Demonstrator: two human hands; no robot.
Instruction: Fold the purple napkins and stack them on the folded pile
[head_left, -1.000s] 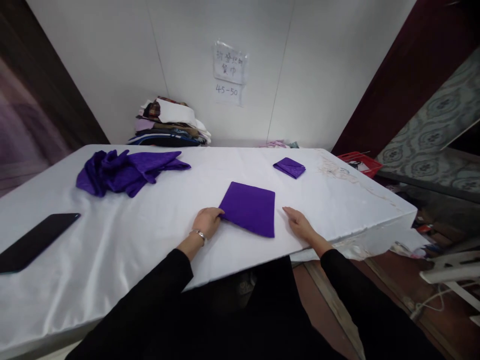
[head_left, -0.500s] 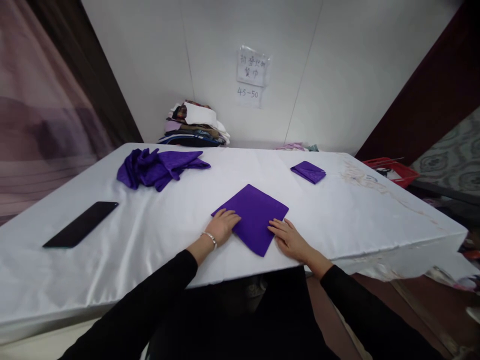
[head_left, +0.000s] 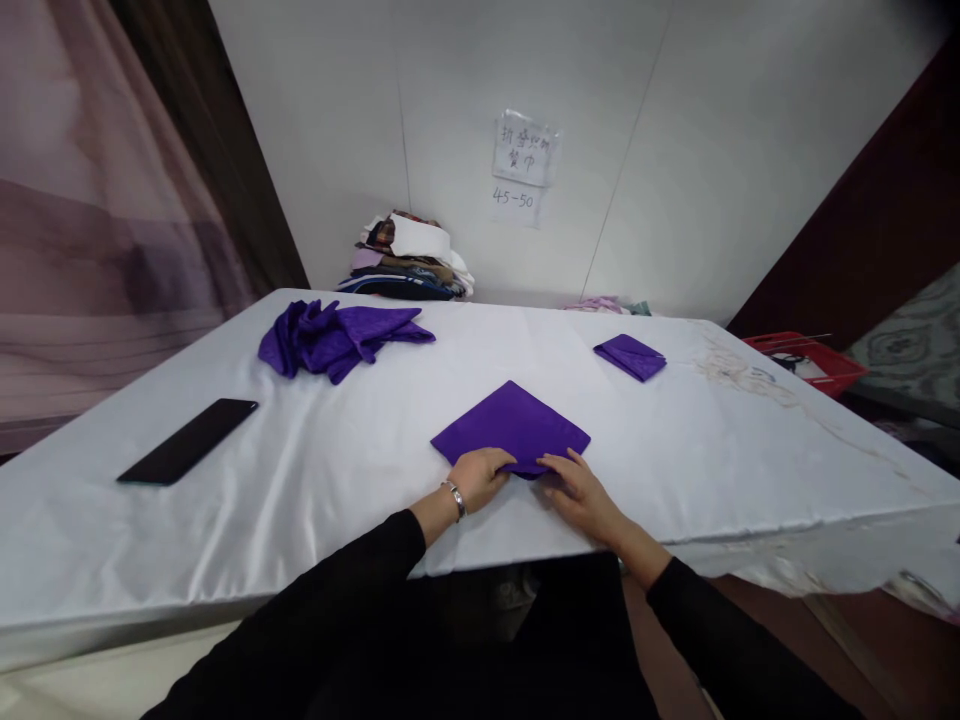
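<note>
A purple napkin (head_left: pixel 511 418), folded into a flat square, lies in front of me with one corner pointing away. My left hand (head_left: pixel 478 478), with a silver bracelet at the wrist, has its fingers closed on the near edge. A short way to the right, my right hand (head_left: pixel 582 495) pinches the same edge. Between the two hands the near corner is curled up, and its tip is partly hidden by my fingers. Farther back on the right rests a smaller folded purple napkin (head_left: pixel 630 357). A crumpled heap of purple cloth (head_left: pixel 330 335) lies at the back left.
White satin cloth (head_left: pixel 337 480) covers the table. A dark flat phone-like slab (head_left: pixel 189 440) lies on the left. Stacked garments (head_left: pixel 412 255) stand against the wall, below and left of a paper sign (head_left: pixel 523 150). A red basket (head_left: pixel 832 370) is beyond the right edge.
Both hands have slid along the napkin's sides to its near corner and come closer together. That corner, flat before, is now gripped and bent upward. The view has shifted slightly.
</note>
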